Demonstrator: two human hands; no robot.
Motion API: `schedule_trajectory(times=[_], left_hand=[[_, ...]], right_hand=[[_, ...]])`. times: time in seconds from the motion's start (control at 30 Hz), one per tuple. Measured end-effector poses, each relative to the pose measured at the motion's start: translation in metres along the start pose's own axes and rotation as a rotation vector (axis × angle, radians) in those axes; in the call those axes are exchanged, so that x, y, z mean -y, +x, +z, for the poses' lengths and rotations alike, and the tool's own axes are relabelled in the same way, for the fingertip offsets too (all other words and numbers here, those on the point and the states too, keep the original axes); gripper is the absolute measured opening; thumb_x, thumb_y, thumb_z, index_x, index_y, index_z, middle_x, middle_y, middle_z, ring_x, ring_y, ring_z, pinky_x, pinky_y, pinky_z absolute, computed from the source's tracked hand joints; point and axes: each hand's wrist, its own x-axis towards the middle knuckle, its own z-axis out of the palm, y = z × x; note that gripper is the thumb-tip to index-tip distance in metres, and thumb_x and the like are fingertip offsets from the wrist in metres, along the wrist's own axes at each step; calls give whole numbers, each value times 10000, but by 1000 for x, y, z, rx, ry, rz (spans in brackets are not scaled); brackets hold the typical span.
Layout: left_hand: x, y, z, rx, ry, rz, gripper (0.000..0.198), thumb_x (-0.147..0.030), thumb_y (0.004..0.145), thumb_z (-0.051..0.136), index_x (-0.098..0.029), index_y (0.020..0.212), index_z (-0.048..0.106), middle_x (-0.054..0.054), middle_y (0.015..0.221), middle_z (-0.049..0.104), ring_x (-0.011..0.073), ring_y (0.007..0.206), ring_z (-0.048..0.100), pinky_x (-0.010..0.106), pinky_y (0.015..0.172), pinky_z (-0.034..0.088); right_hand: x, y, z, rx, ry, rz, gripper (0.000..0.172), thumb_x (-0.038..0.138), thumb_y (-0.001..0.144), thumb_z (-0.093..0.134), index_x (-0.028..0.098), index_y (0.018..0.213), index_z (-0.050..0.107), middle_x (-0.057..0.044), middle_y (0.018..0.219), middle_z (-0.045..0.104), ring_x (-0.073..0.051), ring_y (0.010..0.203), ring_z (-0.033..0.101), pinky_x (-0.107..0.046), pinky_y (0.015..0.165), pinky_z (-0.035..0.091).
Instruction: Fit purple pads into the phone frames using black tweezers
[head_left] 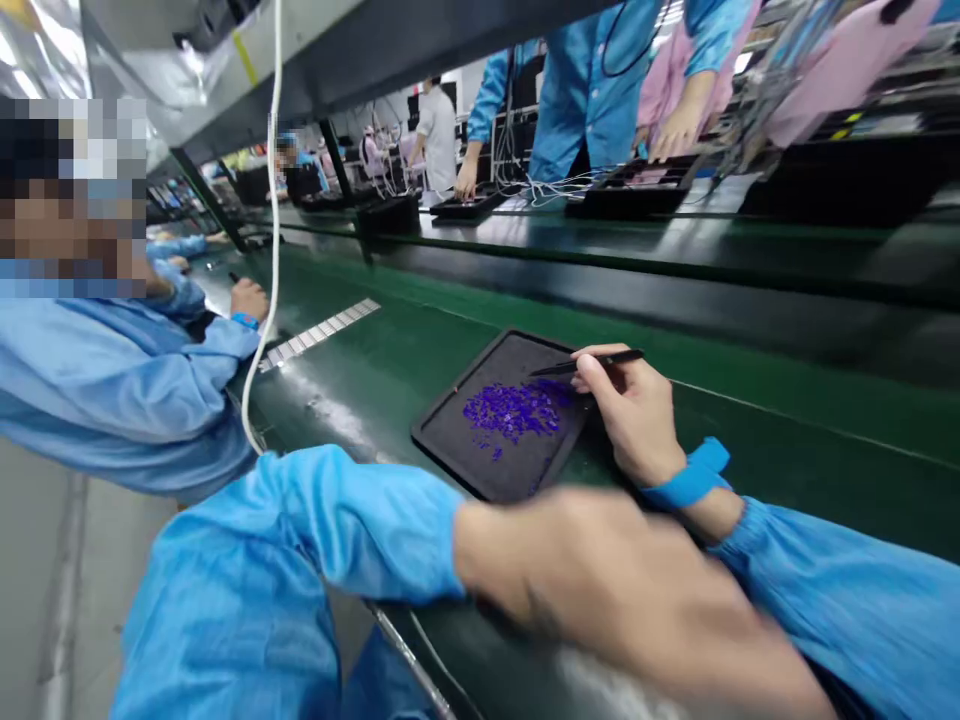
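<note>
My right hand [636, 415], with a blue wrist strap, is closed around a pair of black tweezers [556, 368]. Their tips hover over a black tray [517, 352] on the green bench. Many tiny purple parts [514, 410] lie scattered across the tray's middle. My left hand [622, 580] stretches to the right across the foreground, in front of the tray's near edge. Motion smears it, so its fingers, and anything in them, cannot be made out.
A strip of silvery pieces [322, 335] lies on the bench to the left. A white cable [274, 200] hangs down beside it. A co-worker in a blue smock [112, 380] sits at left. Across the bench, other people work at black trays [637, 195]. A shelf [360, 60] runs overhead.
</note>
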Motion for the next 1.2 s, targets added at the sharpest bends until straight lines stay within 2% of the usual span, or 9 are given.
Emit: schedule_trajectory(times=[0.1, 0.13, 0.23, 0.3, 0.43, 0.6, 0.77, 0.97, 1.2], left_hand=[[53, -11, -6, -225, -84, -425, 365, -258, 1075, 235, -197, 1243, 553, 118, 1153, 604, 198, 1056, 587, 357, 911, 503], [73, -14, -3, -252, -103, -502, 383, -227, 1070, 203, -167, 1216, 552, 133, 1137, 598, 208, 1025, 589, 366, 884, 498], [118, -23, 13, -242, -216, -535, 218, -234, 1044, 379, -167, 1045, 586, 82, 1014, 609, 178, 906, 593, 322, 826, 489], [132, -24, 27, -223, -305, -497, 144, -231, 1018, 463, -168, 1001, 592, 46, 967, 613, 152, 870, 593, 297, 812, 489], [134, -17, 46, -203, -425, -461, 128, -250, 994, 535, -143, 995, 604, 27, 943, 617, 145, 858, 593, 322, 828, 506], [129, -10, 53, -212, -483, -474, 163, -296, 984, 559, -140, 984, 608, 29, 940, 610, 152, 857, 582, 336, 828, 497], [128, -11, 64, -219, -514, -456, 199, -331, 975, 485, -168, 906, 576, 21, 862, 595, 158, 785, 553, 316, 773, 446], [125, -12, 73, -242, -526, -469, 296, -452, 938, 401, -216, 827, 540, 21, 807, 600, 203, 750, 572, 327, 728, 439], [127, -20, 83, -278, -551, -477, 277, -535, 902, 419, -288, 830, 522, -80, 715, 624, 202, 636, 611, 320, 623, 477]], right_hand=[[3, 0, 1, 14, 66, 14, 263, 467, 890, 645, 208, 936, 663, -10, 740, 686, -182, 641, 673, -341, 657, 575], [4, 0, 1, 22, 72, 18, 265, 461, 900, 632, 204, 959, 662, -12, 745, 688, -182, 650, 678, -346, 676, 577], [7, -2, 1, 42, 65, 25, 271, 435, 928, 594, 192, 1020, 674, -28, 804, 698, -184, 702, 687, -369, 733, 571], [8, -2, 1, 41, 59, 23, 267, 419, 930, 586, 193, 1031, 686, -38, 850, 703, -189, 739, 683, -380, 755, 561], [6, -2, 1, 60, 73, 23, 243, 394, 921, 592, 199, 1026, 691, -40, 896, 709, -183, 735, 673, -371, 742, 551], [8, -6, 1, 81, 74, 16, 203, 349, 938, 563, 204, 1018, 681, -44, 939, 713, -175, 733, 672, -350, 738, 551], [9, -13, 1, 66, 0, -11, 183, 312, 958, 546, 209, 994, 694, -40, 987, 722, -187, 898, 686, -325, 828, 544], [11, -18, 1, 59, -78, -41, 159, 268, 980, 561, 188, 997, 698, -41, 1024, 714, -165, 947, 671, -288, 879, 514], [19, -28, 4, 134, -192, -111, 114, 271, 970, 631, 197, 1031, 692, -9, 1009, 699, -130, 991, 659, -214, 941, 487]])
